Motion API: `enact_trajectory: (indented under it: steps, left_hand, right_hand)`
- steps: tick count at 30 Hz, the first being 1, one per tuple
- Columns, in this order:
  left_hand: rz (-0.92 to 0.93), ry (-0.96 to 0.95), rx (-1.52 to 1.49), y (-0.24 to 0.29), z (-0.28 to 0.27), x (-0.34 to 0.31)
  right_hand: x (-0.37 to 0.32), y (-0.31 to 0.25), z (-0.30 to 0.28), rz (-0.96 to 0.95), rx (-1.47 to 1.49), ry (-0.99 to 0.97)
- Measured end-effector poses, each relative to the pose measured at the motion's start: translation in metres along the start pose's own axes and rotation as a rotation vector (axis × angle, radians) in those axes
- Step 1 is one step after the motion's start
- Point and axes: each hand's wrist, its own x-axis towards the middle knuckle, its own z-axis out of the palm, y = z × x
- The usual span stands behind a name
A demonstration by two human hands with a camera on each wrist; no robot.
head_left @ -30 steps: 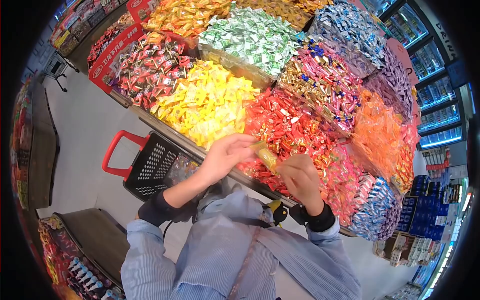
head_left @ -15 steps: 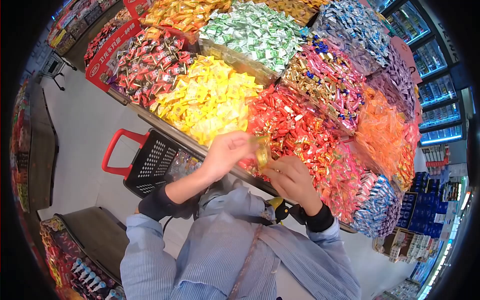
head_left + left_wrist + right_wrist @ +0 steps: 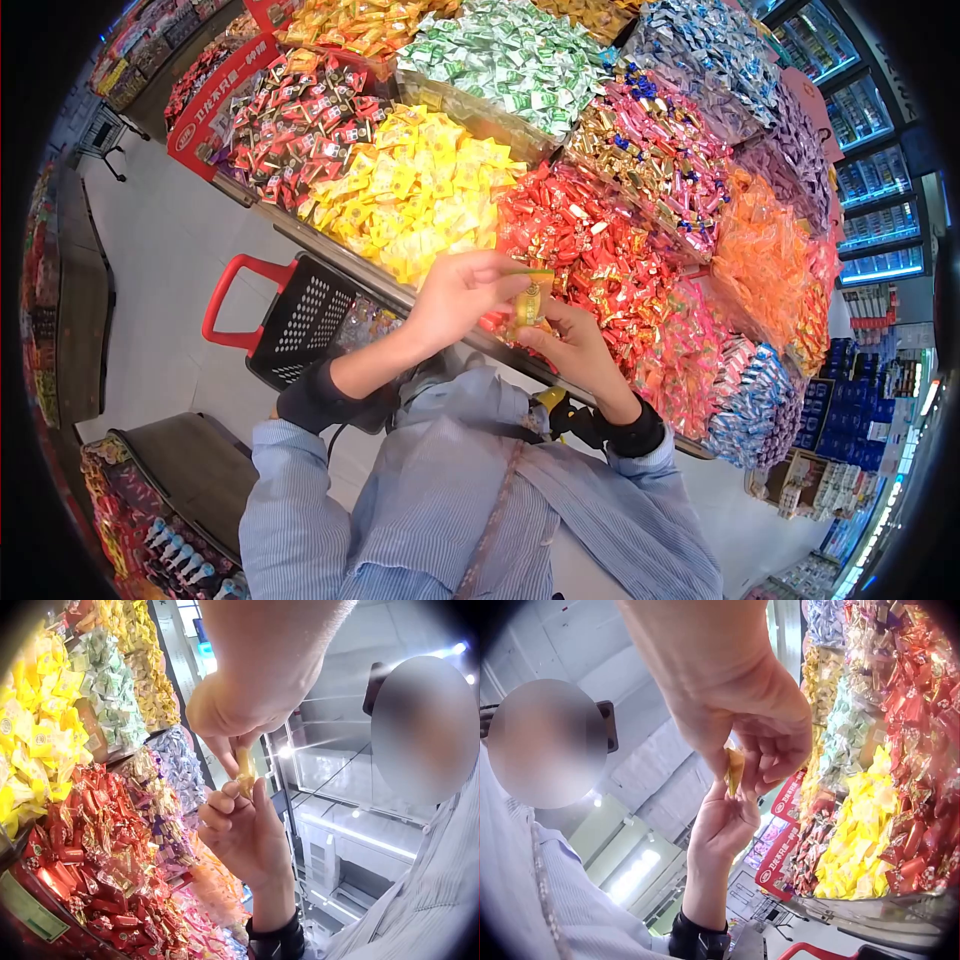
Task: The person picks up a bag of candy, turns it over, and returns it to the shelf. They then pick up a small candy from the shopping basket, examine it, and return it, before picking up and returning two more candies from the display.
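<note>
A small yellow-gold candy packet [image 3: 530,303] is held upright between both hands, in front of the red candy pile [image 3: 580,250]. My left hand [image 3: 460,297] pinches its upper end between thumb and fingers. Lower down, my right hand [image 3: 575,345] pinches the other end. The left wrist view shows the packet [image 3: 246,769] bridging the fingertips of the two hands, the right hand [image 3: 251,836] palm up with curled fingers. From the right wrist, the packet [image 3: 735,769] appears edge-on at the thumb, with the left hand [image 3: 724,825] beyond it. Fingers hide parts of the wrapper.
Bins of wrapped sweets spread ahead: yellow [image 3: 420,200], green-white [image 3: 505,70], dark red [image 3: 300,130] and orange [image 3: 760,230]. A black basket [image 3: 300,325] with a red handle [image 3: 225,310] stands at left below the bin edge. Lit drink fridges [image 3: 860,180] line the right.
The packet has gone from slanted to upright as my right hand moved left and turned, closer to the left hand. The left hand has shifted slightly. Both hands keep holding the packet.
</note>
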Motion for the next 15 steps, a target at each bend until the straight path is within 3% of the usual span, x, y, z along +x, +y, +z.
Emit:
enact_trajectory:
  steps: [8,15]
  left_hand:
    - [-0.094,0.033,-0.142,-0.003,-0.004,0.002]
    - [-0.021,0.081,-0.056,-0.01,-0.004,-0.001]
  right_hand:
    - [0.001,0.012,0.002,0.227,0.24,-0.024]
    - [0.008,0.009,0.005,0.307,0.245,0.001]
